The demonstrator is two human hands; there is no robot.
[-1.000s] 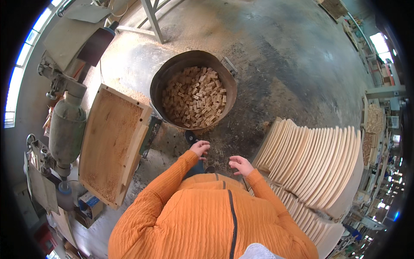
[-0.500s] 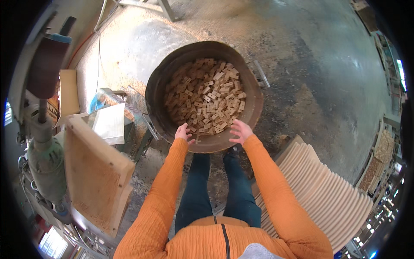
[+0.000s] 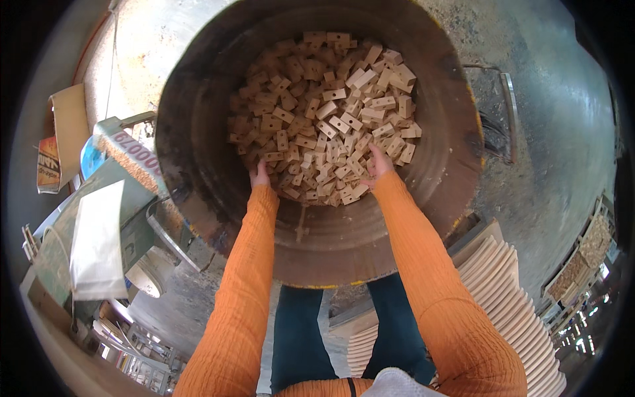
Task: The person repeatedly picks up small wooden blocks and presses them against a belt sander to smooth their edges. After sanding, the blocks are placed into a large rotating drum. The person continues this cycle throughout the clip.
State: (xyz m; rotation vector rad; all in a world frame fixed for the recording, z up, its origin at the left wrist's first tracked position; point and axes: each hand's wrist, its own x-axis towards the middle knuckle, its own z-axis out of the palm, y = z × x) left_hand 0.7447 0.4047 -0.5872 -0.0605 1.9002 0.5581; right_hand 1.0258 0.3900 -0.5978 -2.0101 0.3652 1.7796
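Both my arms reach down into a deep, round brown barrel (image 3: 331, 258) with a worn rim. Inside it lies a heap of small rectangular wooden blocks (image 3: 331, 126), many with round holes. At the near left edge of the heap is my left hand (image 3: 260, 175), its fingers partly in shadow, outstretched with nothing seen in them. My right hand (image 3: 379, 165) is at the heap's near right side, thumb and fingers apart, beside or touching the blocks. Part of its fingers is hidden from view.
Metal handles (image 3: 175, 241) stick out on the barrel's left and right (image 3: 510, 112). A stack of curved wooden slats (image 3: 509, 298) stands at the near right. Left are a green machine part (image 3: 53, 255), a white sheet (image 3: 99, 241) and a cardboard box (image 3: 69, 126).
My hands have moved from the barrel's near rim down into it, to the blocks. My view has come lower and closer, so the barrel looks larger; the sanding machine has left the picture.
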